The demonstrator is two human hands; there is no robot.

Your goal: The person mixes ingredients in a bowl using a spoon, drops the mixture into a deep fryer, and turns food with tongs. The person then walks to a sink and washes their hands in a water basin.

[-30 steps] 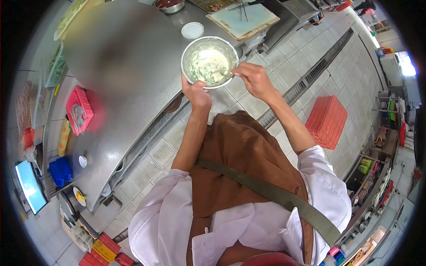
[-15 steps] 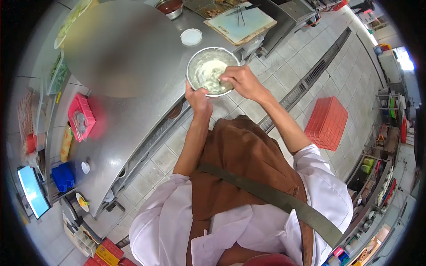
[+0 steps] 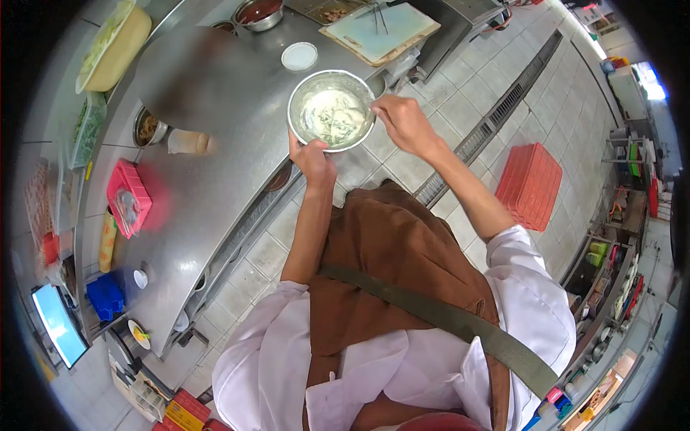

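A round metal mixing bowl is held out past the counter's edge. Inside it is a creamy white mixture with green bits. My left hand grips the bowl at its near left side, the thumb up by the rim. At the right rim is my right hand, its fingers pinched together. Whatever those fingers hold, if anything, is hidden or too small to name. A white round lid or dish lies on the counter beyond the bowl.
The steel counter runs along my left. On it are a cutting board, a bowl of red sauce, a pink basket and a yellow tub. A red crate stands on the tiled floor to the right.
My right hand has come out of the bowl's inside to its right rim. The bowl has shifted slightly left and up in view, and the mixture shows more fully.
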